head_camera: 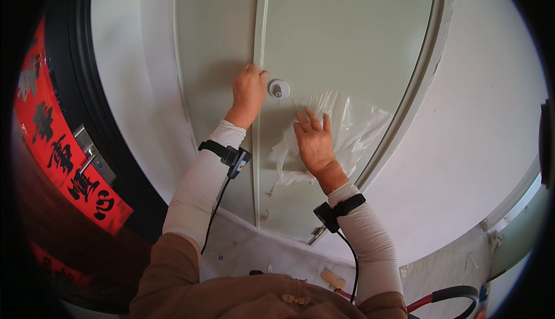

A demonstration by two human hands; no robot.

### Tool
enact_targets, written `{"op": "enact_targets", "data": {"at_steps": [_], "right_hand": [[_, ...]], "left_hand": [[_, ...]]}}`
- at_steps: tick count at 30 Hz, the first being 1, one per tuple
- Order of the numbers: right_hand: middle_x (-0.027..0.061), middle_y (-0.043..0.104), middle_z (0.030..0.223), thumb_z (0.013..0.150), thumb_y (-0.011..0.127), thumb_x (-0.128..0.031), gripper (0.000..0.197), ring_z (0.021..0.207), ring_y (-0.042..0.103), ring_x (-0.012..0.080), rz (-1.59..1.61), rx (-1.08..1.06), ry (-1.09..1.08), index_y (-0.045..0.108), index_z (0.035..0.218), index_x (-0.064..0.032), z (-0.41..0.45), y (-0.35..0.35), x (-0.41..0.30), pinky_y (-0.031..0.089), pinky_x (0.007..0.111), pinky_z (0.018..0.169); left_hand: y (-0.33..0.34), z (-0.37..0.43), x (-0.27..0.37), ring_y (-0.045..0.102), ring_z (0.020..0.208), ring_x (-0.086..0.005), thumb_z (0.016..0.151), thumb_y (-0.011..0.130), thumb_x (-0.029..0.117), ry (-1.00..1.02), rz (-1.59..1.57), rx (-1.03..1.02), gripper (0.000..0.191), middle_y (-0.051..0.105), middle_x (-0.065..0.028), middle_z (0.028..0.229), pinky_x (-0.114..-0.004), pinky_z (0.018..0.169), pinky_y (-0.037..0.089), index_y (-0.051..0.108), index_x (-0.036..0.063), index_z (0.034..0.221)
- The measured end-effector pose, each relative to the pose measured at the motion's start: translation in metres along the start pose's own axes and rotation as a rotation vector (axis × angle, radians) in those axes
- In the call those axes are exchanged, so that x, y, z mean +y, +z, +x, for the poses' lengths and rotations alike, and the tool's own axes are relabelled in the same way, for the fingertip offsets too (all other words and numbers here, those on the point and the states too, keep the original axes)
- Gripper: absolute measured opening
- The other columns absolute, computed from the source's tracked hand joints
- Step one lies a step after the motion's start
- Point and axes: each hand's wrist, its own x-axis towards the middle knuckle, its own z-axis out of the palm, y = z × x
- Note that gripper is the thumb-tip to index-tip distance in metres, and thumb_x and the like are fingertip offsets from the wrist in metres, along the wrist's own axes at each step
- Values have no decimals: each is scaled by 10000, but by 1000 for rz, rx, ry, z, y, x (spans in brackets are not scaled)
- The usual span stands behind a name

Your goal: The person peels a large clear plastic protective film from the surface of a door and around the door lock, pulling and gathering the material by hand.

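Note:
Before me is a pale green metal door (pixel 347 28) with a raised vertical strip (pixel 262 28) along its left part. My left hand (pixel 250 89) touches that strip, fingers bent, just left of a round lock plate (pixel 279 89); whether it pinches anything cannot be told. My right hand (pixel 315 143), fingers spread, lies against crumpled clear plastic film (pixel 360 124) that hangs on the door's lower right area. A thin strand of film runs up from near its fingertips towards the lock.
At the left stands a dark door with a red paper banner (pixel 65 158) bearing writing and a metal handle (pixel 89 161). A white wall (pixel 468 102) borders the green door on the right. Scraps (pixel 333 278) and a red-and-black curved object (pixel 455 294) lie low on the right.

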Motion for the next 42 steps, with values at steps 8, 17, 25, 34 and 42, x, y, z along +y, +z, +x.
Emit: {"op": "enact_targets", "data": {"at_steps": [8, 17, 25, 34, 42], "right_hand": [[107, 563, 1151, 765, 518, -97, 194, 1207, 419, 293, -18, -6, 5, 608, 920, -22, -2, 2, 3, 284, 572, 994], [104, 560, 1158, 763, 522, -94, 205, 1214, 409, 288, -5, -8, -2, 617, 930, -23, 0, 5, 1, 281, 566, 995], [115, 557, 1166, 760, 519, -77, 201, 1198, 426, 301, -18, 10, -11, 608, 926, -6, -3, 4, 5, 282, 571, 995], [125, 554, 1171, 755, 515, -79, 231, 1214, 417, 301, 43, 14, 8, 608, 953, -3, -2, 8, 7, 264, 574, 1007], [92, 572, 1167, 742, 539, -71, 230, 1212, 431, 277, 13, 21, 31, 623, 953, -32, -3, 2, 4, 294, 550, 1003]], "left_hand": [[3, 3, 4, 550, 686, -395, 759, 567, 21, 34, 75, -62, 97, 542, -197, 773, -445, 596, 459, 482, -24, 765], [3, 2, -26, 547, 543, -316, 722, 525, -36, -68, -188, -4, 137, 481, -135, 587, -337, 485, 441, 405, 9, 672], [-28, 25, -9, 602, 537, -140, 816, 515, -16, -205, -474, 74, 150, 491, -44, 584, -265, 481, 466, 428, 13, 697], [-64, 88, -2, 628, 831, -244, 864, 474, 24, -507, -1192, 16, 82, 577, -141, 903, -350, 772, 516, 492, -11, 792], [-116, 144, 26, 617, 843, -250, 847, 501, 38, -299, -1159, 115, 67, 599, -157, 905, -366, 799, 495, 496, -11, 801]]}}
